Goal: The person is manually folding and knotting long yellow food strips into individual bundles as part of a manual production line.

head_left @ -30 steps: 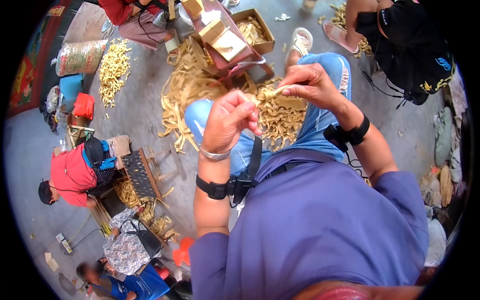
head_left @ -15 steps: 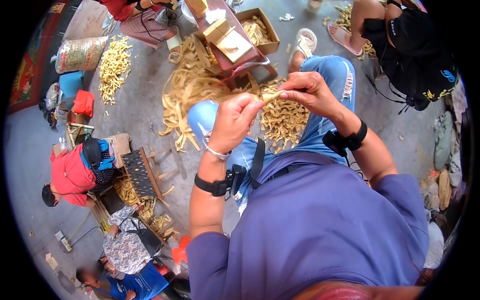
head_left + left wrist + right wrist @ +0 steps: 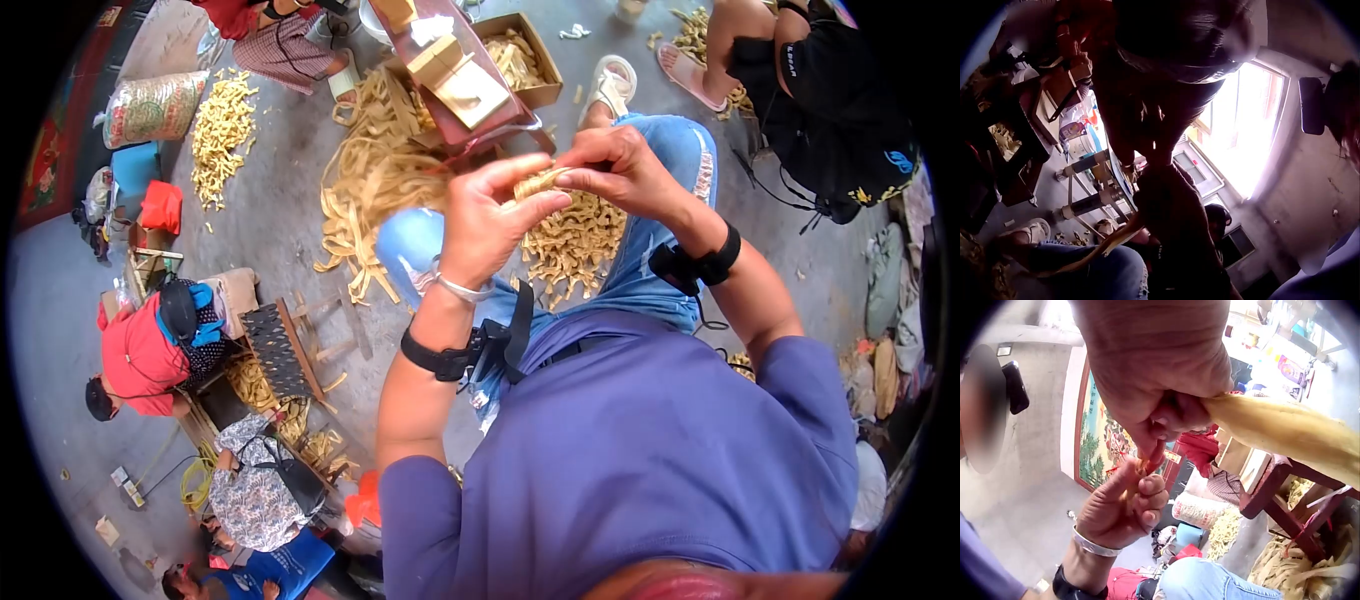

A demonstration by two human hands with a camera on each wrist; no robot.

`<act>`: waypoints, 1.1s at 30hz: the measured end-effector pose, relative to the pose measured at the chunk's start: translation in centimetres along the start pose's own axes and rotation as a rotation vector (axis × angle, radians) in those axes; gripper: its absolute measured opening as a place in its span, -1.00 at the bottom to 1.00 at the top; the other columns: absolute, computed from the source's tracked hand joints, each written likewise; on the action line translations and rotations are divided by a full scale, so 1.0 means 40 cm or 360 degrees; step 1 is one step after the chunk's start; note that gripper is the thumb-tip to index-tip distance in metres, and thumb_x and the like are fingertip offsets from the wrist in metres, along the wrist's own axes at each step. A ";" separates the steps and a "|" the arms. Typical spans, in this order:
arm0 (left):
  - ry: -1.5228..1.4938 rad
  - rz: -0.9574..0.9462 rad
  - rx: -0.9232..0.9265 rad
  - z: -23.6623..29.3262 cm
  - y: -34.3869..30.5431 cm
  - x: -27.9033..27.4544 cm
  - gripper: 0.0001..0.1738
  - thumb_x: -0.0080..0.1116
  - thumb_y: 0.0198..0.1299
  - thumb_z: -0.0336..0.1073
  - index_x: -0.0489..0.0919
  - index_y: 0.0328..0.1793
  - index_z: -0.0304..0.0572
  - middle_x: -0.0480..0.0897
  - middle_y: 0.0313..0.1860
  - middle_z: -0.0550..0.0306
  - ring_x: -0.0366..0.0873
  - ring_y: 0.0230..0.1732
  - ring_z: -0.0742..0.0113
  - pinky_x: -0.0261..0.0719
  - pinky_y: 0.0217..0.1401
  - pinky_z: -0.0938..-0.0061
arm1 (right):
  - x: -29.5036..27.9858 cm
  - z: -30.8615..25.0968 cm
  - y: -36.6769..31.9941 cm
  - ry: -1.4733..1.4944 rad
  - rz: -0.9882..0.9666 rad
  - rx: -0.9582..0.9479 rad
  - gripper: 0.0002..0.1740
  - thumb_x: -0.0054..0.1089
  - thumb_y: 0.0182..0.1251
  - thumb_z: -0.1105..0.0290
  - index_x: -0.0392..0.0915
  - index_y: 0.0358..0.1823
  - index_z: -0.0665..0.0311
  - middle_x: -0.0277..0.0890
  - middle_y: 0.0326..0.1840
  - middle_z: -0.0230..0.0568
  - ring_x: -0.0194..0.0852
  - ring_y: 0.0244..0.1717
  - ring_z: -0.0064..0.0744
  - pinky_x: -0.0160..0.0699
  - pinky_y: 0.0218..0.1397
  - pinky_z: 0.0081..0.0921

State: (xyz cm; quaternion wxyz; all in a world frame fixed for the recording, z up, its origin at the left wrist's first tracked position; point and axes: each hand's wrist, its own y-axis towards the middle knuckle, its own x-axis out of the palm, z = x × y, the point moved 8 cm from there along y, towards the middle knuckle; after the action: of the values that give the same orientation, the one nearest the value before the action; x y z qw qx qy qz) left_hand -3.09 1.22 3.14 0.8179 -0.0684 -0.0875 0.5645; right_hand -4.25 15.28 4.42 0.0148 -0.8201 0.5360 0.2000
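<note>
A flat tan-yellow strip is held between both hands above the lap, twisted into a small bundle. My left hand pinches one end of it between thumb and fingers. From the other side my right hand grips it, thumb against bent fingers. In the right wrist view, a broad length of the strip runs out from the right hand, and the left hand's fingertips meet the right hand's. The left wrist view is dark; a tail of the strip hangs there past the knee.
Below the hands lies a pile of short knotted pieces. Long loose strips heap beside the left knee. A red bench bears a wooden block, with a cardboard box behind. Other people sit around, and another pile lies left.
The left hand has turned and shifted slightly, its thumb and index now stretched along the bundle. The strip looks more tightly bunched between the hands. The right hand stays nearly in place.
</note>
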 end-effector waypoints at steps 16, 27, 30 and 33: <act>-0.0121 0.0537 -0.0028 -0.122 0.189 -0.174 -0.86 0.24 0.19 -0.38 0.66 -0.28 -0.34 0.51 -0.60 0.28 0.37 -0.72 0.60 0.36 -0.73 0.72 | -0.008 0.154 0.218 -0.0349 -0.0002 -0.0132 -0.79 0.29 0.20 0.36 0.66 -0.25 0.38 0.59 -0.43 -0.12 0.57 -0.44 -0.36 0.50 -0.38 -0.46; 0.0192 0.0790 0.0008 -0.158 0.314 -0.278 -0.83 0.30 0.13 -0.33 0.66 -0.35 -0.33 0.59 -0.56 0.23 0.41 -0.78 0.55 0.34 -0.76 0.69 | 0.003 0.269 0.372 -0.0523 0.0064 -0.0152 -0.83 0.26 0.17 0.41 0.67 -0.28 0.35 0.61 -0.41 -0.06 0.59 -0.44 -0.15 0.53 -0.33 -0.40; 0.0156 0.0825 -0.0030 -0.175 0.327 -0.290 -0.84 0.29 0.14 -0.33 0.66 -0.34 -0.33 0.56 -0.59 0.26 0.40 -0.78 0.55 0.34 -0.77 0.69 | 0.012 0.278 0.388 -0.0659 0.0113 -0.0088 -0.83 0.25 0.17 0.40 0.67 -0.30 0.36 0.61 -0.44 -0.06 0.58 -0.47 -0.14 0.53 -0.35 -0.40; 0.0303 0.0727 -0.0267 -0.212 0.327 -0.289 -0.80 0.24 0.20 -0.30 0.66 -0.31 -0.33 0.52 -0.61 0.27 0.37 -0.78 0.55 0.37 -0.76 0.68 | 0.023 0.306 0.377 -0.0816 0.0179 -0.0026 -0.84 0.19 0.17 0.38 0.67 -0.39 0.32 0.59 -0.51 -0.08 0.61 -0.41 -0.17 0.54 -0.31 -0.34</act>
State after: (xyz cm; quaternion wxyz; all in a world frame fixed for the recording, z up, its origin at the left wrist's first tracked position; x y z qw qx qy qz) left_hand -17.17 -5.08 -8.65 0.6653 -0.2068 -0.0388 0.7163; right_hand -21.12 10.98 -4.29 0.1323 -0.7117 0.5578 0.4060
